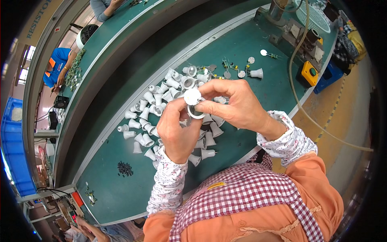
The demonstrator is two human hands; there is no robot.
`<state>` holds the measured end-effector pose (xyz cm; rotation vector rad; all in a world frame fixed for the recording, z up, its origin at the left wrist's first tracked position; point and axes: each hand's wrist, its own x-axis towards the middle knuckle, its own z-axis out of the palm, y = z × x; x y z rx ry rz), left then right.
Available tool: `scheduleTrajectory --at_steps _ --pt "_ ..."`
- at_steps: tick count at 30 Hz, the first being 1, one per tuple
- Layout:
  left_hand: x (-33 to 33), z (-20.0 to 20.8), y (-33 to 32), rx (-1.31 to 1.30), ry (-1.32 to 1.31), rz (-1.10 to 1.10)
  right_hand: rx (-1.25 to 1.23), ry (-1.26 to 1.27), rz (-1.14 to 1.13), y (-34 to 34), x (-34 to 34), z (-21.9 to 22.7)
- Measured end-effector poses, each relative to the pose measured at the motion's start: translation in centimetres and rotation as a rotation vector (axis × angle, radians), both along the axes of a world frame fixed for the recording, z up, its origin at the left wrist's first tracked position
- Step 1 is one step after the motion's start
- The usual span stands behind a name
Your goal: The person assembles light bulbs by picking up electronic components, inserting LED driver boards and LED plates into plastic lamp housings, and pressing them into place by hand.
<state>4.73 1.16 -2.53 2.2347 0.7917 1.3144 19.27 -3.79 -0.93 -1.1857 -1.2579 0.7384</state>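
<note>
My left hand [176, 133] is closed round a white bulb housing [197, 116], its round rim turned up toward me. Above that rim, my right hand [240, 105] pinches a white round disc [192, 97] between thumb and fingers. Whether the disc touches the housing I cannot tell. Below and around my hands lies a heap of white bell-shaped bulb housings [148, 97], some upright and others on their sides. Just beyond my right hand are small green circuit boards with wires and discs [229, 66], and one housing [256, 73] on its side.
The green bench [107, 191] carries a pile of small black parts [125, 169]. At the far right stand a metal press [300, 40], a yellow button box [309, 74] and a mint basket [314, 18]. A hose [291, 68] hangs there. Across, a person in blue [59, 66] sits.
</note>
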Motion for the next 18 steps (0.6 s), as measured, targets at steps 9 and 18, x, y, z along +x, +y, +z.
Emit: scheduleTrajectory --at_steps 9,18 --pt "-0.3 0.4 -0.1 0.085 0.057 -0.001 -0.145 0.185 0.138 -0.1 0.2 -0.1" --pt "0.2 0.8 0.4 0.152 0.126 -0.006 -0.108 0.102 0.126 0.4 0.2 -1.4"
